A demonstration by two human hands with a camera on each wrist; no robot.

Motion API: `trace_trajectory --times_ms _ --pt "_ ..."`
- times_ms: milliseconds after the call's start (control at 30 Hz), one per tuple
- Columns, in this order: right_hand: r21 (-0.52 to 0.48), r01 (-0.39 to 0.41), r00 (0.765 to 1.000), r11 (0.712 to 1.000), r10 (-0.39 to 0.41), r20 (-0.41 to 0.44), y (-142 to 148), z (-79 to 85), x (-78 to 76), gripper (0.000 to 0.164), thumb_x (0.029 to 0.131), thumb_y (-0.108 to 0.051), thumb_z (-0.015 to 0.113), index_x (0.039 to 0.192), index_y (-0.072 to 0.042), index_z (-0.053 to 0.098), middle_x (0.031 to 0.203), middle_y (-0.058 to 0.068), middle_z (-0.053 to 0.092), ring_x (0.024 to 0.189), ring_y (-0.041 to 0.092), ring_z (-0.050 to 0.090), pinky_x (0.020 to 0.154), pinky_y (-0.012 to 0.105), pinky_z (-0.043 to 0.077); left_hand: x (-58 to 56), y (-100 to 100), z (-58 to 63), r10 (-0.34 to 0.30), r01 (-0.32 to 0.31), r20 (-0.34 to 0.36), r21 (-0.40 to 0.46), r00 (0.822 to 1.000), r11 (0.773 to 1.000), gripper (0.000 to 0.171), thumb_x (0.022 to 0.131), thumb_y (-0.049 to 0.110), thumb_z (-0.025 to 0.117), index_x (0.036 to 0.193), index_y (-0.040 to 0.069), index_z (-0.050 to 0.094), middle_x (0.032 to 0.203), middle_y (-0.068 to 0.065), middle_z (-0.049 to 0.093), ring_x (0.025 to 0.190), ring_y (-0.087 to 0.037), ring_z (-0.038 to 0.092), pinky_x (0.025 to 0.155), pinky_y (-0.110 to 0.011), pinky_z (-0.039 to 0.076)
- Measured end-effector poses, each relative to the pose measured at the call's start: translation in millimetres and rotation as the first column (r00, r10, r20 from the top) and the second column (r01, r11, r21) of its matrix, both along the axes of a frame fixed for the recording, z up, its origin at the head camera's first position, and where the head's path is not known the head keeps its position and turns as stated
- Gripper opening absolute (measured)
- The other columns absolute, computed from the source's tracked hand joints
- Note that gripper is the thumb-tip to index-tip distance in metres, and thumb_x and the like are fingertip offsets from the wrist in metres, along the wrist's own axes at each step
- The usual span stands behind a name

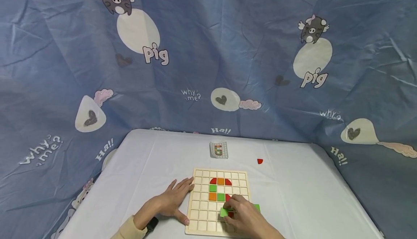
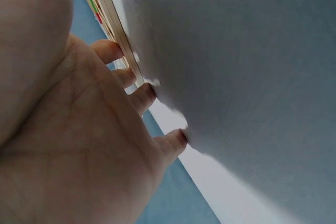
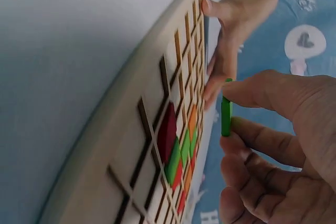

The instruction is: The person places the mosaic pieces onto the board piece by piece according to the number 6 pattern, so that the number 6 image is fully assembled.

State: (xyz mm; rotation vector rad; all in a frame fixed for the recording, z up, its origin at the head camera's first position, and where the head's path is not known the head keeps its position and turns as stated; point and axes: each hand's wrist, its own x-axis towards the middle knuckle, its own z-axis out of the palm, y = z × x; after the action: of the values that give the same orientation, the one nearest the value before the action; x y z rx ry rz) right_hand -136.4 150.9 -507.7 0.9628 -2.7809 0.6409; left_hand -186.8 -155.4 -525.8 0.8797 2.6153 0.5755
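A wooden grid board [image 1: 197,205] lies on the white table. Red quarter-circles [image 1: 213,181], orange squares [image 1: 220,181] and green squares [image 1: 213,188] sit in some of its cells. Fingers spread, my left hand [image 1: 172,200] rests at the board's left edge, its thumb touching the near part of that side. Over the board's near right part, my right hand [image 1: 245,215] pinches a green square tile [image 3: 226,114] between thumb and fingers, edge-on in the right wrist view. A dark red piece [image 3: 167,134] lies in the board below it. Some cells are hidden behind the right hand.
Beyond the board lies a small printed pattern card [image 1: 218,150]. A loose red quarter-circle [image 1: 260,161] is on the table to the far right. Another green piece [image 1: 257,207] peeks out past the right hand. A blue printed curtain [image 1: 202,65] hangs behind the table.
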Motion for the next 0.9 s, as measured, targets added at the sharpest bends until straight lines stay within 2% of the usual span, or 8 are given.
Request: trace_trajectory --times_ms 200,500,667,900 --pt "0.031 -0.016 1.0 0.999 0.016 0.009 -7.4 -7.0 0.3 0.019 0.078 -0.026 0.078 0.093 -0.016 0.071 0.09 -0.011 0.061 0.08 -0.001 0.049 0.07 0.017 0.047 1.7 0.7 -0.8 -0.012 0.012 -0.004 0.006 1.0 1.0 0.121 0.061 0.065 0.078 0.152 0.006 0.023 0.162 -0.014 0.008 0.149 -0.035 0.01 0.115 -0.064 0.007" --pt "0.087 0.021 0.992 0.996 -0.032 0.121 -11.0 -15.6 -5.1 0.02 0.079 -0.03 0.077 0.095 -0.019 0.072 0.089 -0.012 0.061 0.079 -0.002 0.047 0.065 0.017 0.045 0.3 1.0 -0.3 -0.001 0.0 -0.012 -0.019 1.0 1.0 0.122 0.06 0.068 0.076 0.152 0.006 0.023 0.163 -0.013 0.008 0.15 -0.034 0.009 0.116 -0.063 0.007" --pt "0.089 0.032 0.99 0.995 -0.044 0.134 -11.7 -17.9 -6.2 0.02 0.079 -0.03 0.078 0.094 -0.02 0.072 0.091 -0.011 0.06 0.079 -0.002 0.046 0.064 0.017 0.044 0.2 0.4 -0.2 -0.005 0.005 -0.017 -0.02 1.0 1.0 0.122 0.061 0.068 0.076 0.152 0.006 0.022 0.163 -0.014 0.008 0.15 -0.034 0.009 0.116 -0.063 0.007" --pt "0.083 0.006 0.989 0.997 -0.018 0.149 -11.0 -17.8 -7.6 0.018 0.081 -0.028 0.077 0.096 -0.02 0.072 0.091 -0.014 0.062 0.083 -0.001 0.048 0.071 0.019 0.048 0.3 0.5 -0.2 -0.001 0.0 -0.024 -0.02 1.0 1.0 0.122 0.06 0.068 0.076 0.151 0.006 0.023 0.162 -0.014 0.009 0.149 -0.034 0.01 0.116 -0.063 0.007"
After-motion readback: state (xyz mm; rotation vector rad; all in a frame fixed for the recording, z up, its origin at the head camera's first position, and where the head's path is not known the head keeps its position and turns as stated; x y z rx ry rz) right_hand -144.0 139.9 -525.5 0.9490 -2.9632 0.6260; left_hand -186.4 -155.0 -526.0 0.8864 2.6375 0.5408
